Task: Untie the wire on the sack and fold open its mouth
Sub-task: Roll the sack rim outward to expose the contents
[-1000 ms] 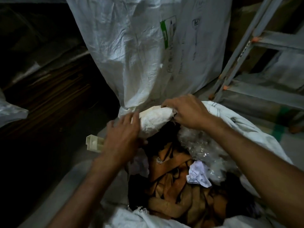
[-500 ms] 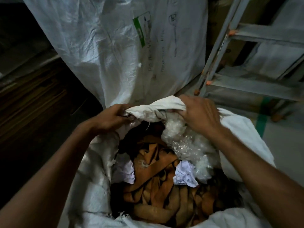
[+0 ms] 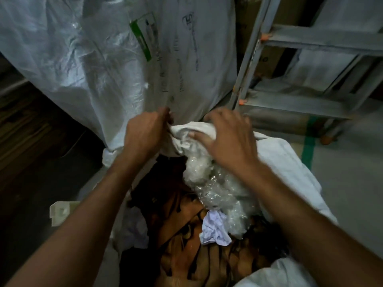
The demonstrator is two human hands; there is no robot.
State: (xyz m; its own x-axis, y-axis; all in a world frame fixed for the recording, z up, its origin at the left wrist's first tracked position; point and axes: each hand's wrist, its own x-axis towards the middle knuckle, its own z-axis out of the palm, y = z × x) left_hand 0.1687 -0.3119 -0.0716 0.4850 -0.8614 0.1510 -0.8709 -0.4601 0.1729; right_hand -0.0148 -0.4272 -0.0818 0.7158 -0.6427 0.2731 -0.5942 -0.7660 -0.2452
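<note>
The sack [image 3: 290,162] stands on the floor directly in front of me with its mouth already open. No wire is visible on it. My left hand [image 3: 145,135] grips the far rim [image 3: 182,130] with curled fingers. My right hand [image 3: 228,139] clamps the same bunched rim just beside it, fingers over the top and thumb on the near face. The hands are close together but apart.

Probable faults from this position:

1. Uneven fold. Both grips sit on one short section of rim. Rolling only here likely leaves the sides high, and the mouth may sag shut.
2. Trapped contents. The clear plastic film [image 3: 217,183] reaches up to the rim beneath my right hand. If the fold catches it, the film may drag out and pull the crumpled paper [image 3: 215,230] and brown scraps [image 3: 186,214] with it.
3. Obstruction. The large white bag [image 3: 103,59] stands just behind the rim. An outward fold may jam against it.
4. Tipping. A hard pull toward me could topple the sack.
5. Unlocated wire. A loose end hidden in the folds could scratch my fingers.
</note>
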